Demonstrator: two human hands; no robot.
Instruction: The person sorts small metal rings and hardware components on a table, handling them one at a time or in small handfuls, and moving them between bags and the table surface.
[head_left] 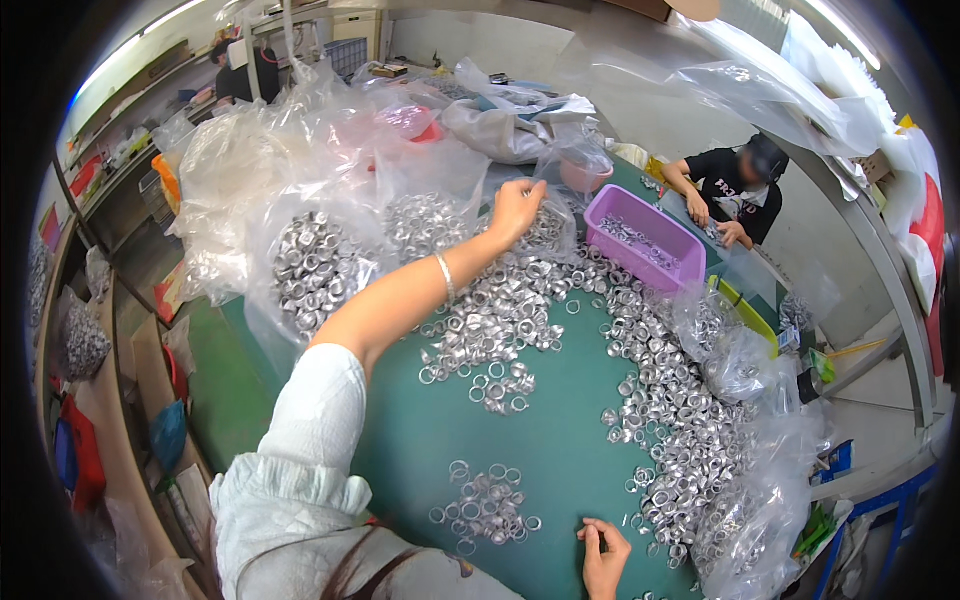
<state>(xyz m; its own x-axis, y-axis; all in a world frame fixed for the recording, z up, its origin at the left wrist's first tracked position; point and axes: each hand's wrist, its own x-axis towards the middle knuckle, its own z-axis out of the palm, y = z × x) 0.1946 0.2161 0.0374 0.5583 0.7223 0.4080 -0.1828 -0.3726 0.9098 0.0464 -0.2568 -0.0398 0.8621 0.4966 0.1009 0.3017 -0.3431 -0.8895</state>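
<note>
My left hand [518,212] is stretched far over the table, above an open clear bag [562,212] of silver metal rings. Its fingers are curled together, and whatever they may hold is hidden. Close to the front edge, my right hand [603,556] hovers with thumb and fingers pressed together; anything between them is too small to make out. Left of it lies a small pile of thin rings [487,507]. A larger heap of rings [500,318] spreads below my left forearm, with a little cluster [503,388] at its near side.
A long bank of rings [680,440] runs down the right side beside plastic bags. A purple basket [650,238] with rings stands at the far right. Filled clear bags [315,265] line the left back. Across the table, another person [740,190] handles small parts.
</note>
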